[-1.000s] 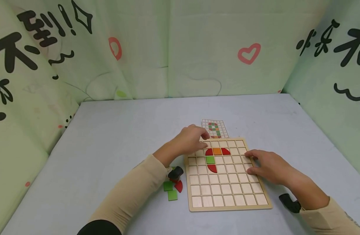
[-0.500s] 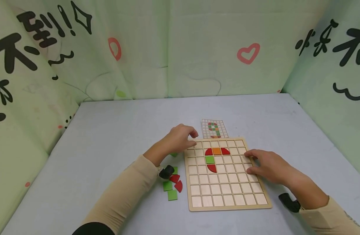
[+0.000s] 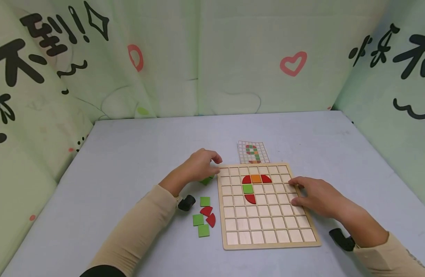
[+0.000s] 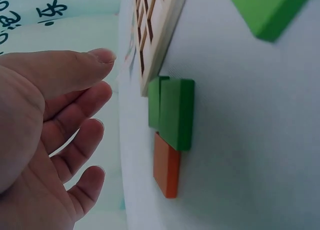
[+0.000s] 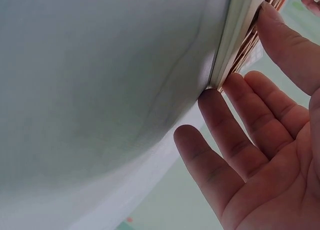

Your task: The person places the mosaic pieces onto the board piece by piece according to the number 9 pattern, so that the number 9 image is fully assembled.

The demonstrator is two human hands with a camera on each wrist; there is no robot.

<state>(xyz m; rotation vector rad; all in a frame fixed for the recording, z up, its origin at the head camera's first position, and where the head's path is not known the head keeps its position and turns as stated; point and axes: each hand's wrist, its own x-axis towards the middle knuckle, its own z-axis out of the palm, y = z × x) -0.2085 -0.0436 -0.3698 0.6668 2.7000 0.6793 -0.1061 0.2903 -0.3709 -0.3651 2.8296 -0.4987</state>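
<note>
A wooden grid board (image 3: 268,223) lies on the table. In its upper part sit an orange square (image 3: 256,178), a green square (image 3: 248,188) and three red quarter-circle pieces (image 3: 250,198). My left hand (image 3: 198,163) hovers off the board's far left corner, holding nothing, fingers loosely bent. Below it, the left wrist view has green tiles (image 4: 176,115) and an orange tile (image 4: 166,166) on the table; in the head view the hand partly hides them. My right hand (image 3: 318,194) rests its thumb and fingertips on the board's right edge, as the right wrist view (image 5: 260,135) also has it.
Left of the board lie several loose pieces: green squares (image 3: 198,219) and red quarter circles (image 3: 211,220). A pattern card (image 3: 253,152) lies behind the board, its lower edge next to the frame. Curtains (image 3: 212,57) surround the white table (image 3: 146,142) at the back and sides.
My left hand has moved left, from over the board's upper cells to beyond its left corner, uncovering loose pieces. The right hand and the placed pieces look unchanged.
</note>
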